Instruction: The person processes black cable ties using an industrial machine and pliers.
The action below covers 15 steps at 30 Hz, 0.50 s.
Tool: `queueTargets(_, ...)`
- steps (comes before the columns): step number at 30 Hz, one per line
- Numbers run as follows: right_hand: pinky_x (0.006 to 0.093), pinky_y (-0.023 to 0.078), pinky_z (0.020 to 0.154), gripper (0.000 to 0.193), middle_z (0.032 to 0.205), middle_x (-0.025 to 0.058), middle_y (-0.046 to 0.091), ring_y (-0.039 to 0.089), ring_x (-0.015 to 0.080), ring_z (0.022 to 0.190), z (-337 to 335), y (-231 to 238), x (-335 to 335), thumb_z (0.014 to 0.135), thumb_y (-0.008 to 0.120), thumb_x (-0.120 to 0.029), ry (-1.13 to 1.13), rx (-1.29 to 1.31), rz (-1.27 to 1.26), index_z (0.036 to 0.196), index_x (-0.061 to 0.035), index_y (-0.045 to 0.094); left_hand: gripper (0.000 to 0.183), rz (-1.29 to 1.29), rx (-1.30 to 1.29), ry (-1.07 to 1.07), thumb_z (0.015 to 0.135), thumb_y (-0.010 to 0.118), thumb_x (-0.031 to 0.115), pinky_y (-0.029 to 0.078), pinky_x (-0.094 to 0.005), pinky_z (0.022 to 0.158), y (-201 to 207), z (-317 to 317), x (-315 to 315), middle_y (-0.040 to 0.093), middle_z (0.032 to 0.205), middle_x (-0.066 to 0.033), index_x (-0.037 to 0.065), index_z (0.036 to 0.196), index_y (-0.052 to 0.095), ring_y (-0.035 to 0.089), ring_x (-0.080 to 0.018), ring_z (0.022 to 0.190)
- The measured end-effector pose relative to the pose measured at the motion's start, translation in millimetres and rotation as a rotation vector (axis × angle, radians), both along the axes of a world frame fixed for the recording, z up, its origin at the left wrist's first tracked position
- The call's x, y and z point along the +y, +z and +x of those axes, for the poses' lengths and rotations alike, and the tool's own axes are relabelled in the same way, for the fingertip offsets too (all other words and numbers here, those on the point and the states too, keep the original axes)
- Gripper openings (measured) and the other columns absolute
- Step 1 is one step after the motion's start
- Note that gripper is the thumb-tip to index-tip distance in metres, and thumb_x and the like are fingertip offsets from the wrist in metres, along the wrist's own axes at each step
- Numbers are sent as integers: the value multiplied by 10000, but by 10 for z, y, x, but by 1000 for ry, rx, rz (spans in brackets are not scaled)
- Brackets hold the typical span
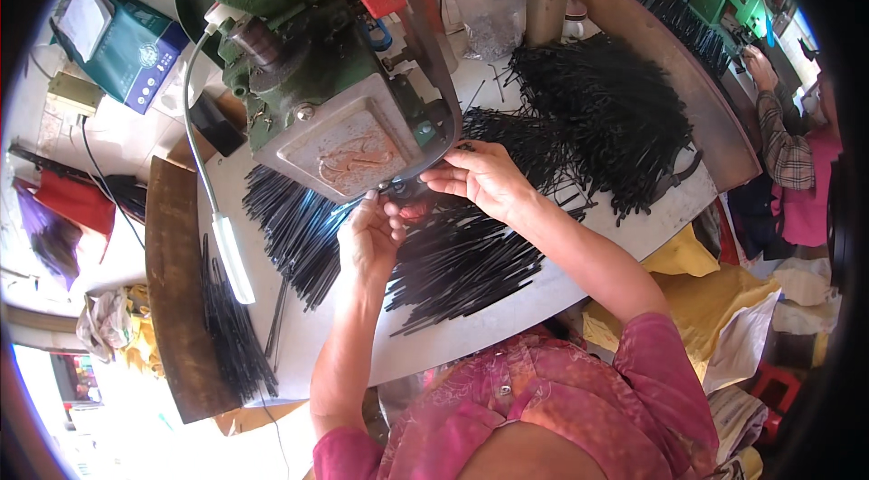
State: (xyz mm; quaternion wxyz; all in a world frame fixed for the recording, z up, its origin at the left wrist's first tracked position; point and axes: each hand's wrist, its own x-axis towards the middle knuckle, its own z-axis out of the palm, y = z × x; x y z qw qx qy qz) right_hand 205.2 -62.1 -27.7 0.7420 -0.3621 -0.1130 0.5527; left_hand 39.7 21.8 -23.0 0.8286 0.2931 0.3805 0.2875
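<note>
A: What is the left hand (369,235) doing at frame centre?
B: It pinches a thin black stiff rod (398,208) under the green cast-metal press machine (317,91). It looks light and slippery, so grip near its end.
A: The right hand (484,179)?
B: Wrist bent, fingers curled, steadying the same rod; heaped black rods (471,263) lie below.

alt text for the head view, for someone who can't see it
A person's left hand and right hand meet under the nose of a green machine on a white table, fingertips close together. Heaps of thin black rods surround them.
</note>
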Motion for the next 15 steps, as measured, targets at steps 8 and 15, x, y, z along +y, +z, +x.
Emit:
queueTargets(8, 357, 525, 744, 193, 916, 184, 580, 607, 271, 830, -61, 48, 7, 834, 523, -88, -45, 29, -22, 949, 66, 520, 173, 122, -45, -1, 833, 535, 204, 392, -200, 484, -57, 26, 56, 549, 643, -31, 39, 781, 538, 497, -109, 536)
queueTargets(15, 360, 523, 752, 192, 928, 192, 573, 604, 290, 840, -111, -5, 17, 846, 510, -93, -62, 74, -47, 935, 76, 507, 197, 86, -13, 67, 843, 520, 204, 401, -226, 474, -20, 1, -9, 564, 653, -59, 9, 814, 530, 513, -130, 530)
